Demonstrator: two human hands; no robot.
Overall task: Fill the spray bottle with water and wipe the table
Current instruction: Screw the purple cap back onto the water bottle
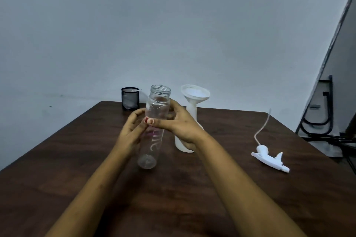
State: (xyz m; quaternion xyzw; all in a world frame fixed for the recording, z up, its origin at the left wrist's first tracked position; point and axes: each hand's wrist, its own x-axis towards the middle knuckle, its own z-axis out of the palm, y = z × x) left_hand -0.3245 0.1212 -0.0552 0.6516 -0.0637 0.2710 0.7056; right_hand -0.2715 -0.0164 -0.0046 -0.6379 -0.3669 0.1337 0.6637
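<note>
Spray bottle [179, 145], white and with its top off, is standing upright on the table [250, 198], just behind our right hand [181, 124], which is hiding part of its body. The dark wooden table is filling the lower half of the view, and a grey wall [173, 25] is rising behind it. Our two forearms are reaching in from the near edge and meeting over the middle of the table. Between the hands we are holding a clear bottle [152, 146], which is leaning slightly to the right with its threaded mouth open; we cannot tell whether its base is touching the table or sitting just above it. The right hand is clamping this bottle, with the thumb [152, 121] lying across the front and the fingers wrapping round the back. Our left hand [132, 128] is curling its fingers against the bottle's left side. A white funnel [195, 93] is sitting in the neck of the spray bottle. A white spray head [269, 158] is lying on its side well to the right, with its tube [264, 127] trailing toward the far edge. A black mesh cup [130, 99] is standing at the far edge, to the left.
</note>
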